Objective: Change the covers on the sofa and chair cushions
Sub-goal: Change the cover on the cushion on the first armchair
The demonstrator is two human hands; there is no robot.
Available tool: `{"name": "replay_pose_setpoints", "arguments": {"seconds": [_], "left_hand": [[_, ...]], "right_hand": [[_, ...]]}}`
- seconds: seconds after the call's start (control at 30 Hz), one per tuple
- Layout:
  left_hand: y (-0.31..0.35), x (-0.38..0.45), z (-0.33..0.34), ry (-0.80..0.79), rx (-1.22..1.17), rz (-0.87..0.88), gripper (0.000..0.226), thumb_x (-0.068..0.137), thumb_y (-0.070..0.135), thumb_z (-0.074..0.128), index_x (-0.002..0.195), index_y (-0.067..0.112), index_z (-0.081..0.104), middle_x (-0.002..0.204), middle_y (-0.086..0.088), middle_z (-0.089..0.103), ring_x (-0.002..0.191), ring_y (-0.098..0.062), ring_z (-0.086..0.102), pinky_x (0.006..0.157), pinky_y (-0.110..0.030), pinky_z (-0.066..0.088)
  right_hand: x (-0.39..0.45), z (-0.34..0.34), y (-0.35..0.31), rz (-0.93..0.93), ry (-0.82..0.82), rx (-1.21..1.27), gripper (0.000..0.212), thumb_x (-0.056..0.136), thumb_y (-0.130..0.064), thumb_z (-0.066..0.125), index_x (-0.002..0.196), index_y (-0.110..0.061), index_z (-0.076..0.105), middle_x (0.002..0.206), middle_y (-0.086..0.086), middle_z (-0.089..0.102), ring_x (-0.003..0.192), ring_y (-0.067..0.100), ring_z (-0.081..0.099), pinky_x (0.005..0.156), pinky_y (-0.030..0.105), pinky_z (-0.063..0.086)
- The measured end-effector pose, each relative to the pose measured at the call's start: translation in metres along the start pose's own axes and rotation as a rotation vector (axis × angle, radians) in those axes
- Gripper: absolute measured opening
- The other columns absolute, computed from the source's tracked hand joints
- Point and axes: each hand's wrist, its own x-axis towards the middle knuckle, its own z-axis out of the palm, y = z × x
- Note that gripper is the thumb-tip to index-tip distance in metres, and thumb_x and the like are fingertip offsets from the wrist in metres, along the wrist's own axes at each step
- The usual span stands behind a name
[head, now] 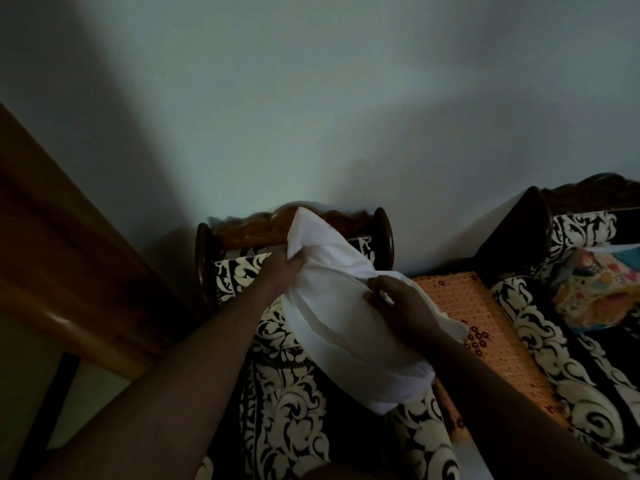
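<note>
Your left hand [284,268] grips the far left edge of the plain white fabric cushion [346,306], fingers curled into the cloth. Your right hand [398,303] pinches a fold of the white fabric on the cushion's right side, thumb and fingers closed on it. You hold the cushion tilted above the seat of the black-and-cream patterned chair with a carved dark wooden frame [284,393]. To the right, an orange crocheted cloth [467,306] covers a low surface between the chair and the matching patterned sofa [571,358]. A multicoloured printed cushion [595,289] lies on the sofa seat.
</note>
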Motion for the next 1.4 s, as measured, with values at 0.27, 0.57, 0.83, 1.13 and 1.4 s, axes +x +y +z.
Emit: {"name": "replay_pose_setpoints", "arguments": {"seconds": [0.27,0.57,0.83,1.13,1.4], "left_hand": [[0.015,-0.022,0.042,0.209,-0.341,-0.058,0.040,0.100,0.048,0.057,0.120,0.014,0.066,0.106,-0.003,0.070,0.097,-0.023,0.067,0.089,-0.041,0.057],[0.021,-0.021,0.046,0.198,-0.603,-0.158,0.026,0.092,0.047,0.067,0.107,0.027,0.063,0.110,-0.005,0.070,0.101,-0.027,0.068,0.091,-0.047,0.057],[0.010,-0.023,0.030,0.152,-0.453,-0.250,0.056,0.084,0.053,0.066,0.124,0.014,0.062,0.111,-0.009,0.069,0.098,-0.029,0.067,0.090,-0.049,0.057],[0.002,-0.011,0.010,0.240,-0.097,-0.303,0.048,0.098,0.044,0.053,0.125,0.005,0.063,0.110,-0.018,0.068,0.097,-0.036,0.065,0.090,-0.047,0.056],[-0.038,-0.012,0.008,0.009,-0.096,-0.092,0.056,0.098,0.069,0.039,0.113,0.026,0.072,0.110,-0.002,0.072,0.104,-0.024,0.066,0.096,-0.043,0.051]], "right_hand": [[0.009,0.035,-0.011,0.127,-0.014,-0.210,0.030,0.100,-0.038,0.045,0.123,-0.020,0.054,0.114,0.006,0.063,0.100,0.028,0.061,0.083,0.041,0.049],[0.017,0.066,-0.033,0.159,0.206,-0.259,0.085,0.086,-0.082,0.039,0.143,-0.018,0.043,0.140,0.006,0.053,0.125,0.024,0.051,0.101,0.043,0.041],[0.021,0.053,-0.047,0.267,0.017,-0.055,0.079,0.075,-0.080,0.063,0.140,-0.037,0.049,0.131,-0.006,0.064,0.116,0.016,0.061,0.093,0.031,0.046],[0.014,0.034,-0.042,0.178,0.135,-0.053,0.057,0.074,-0.070,0.074,0.112,-0.029,0.063,0.095,-0.006,0.070,0.088,0.016,0.065,0.075,0.032,0.050],[0.019,0.006,-0.027,0.156,0.386,0.105,0.039,0.079,-0.056,0.078,0.086,-0.027,0.053,0.071,-0.011,0.059,0.065,0.003,0.057,0.058,0.026,0.044]]}}
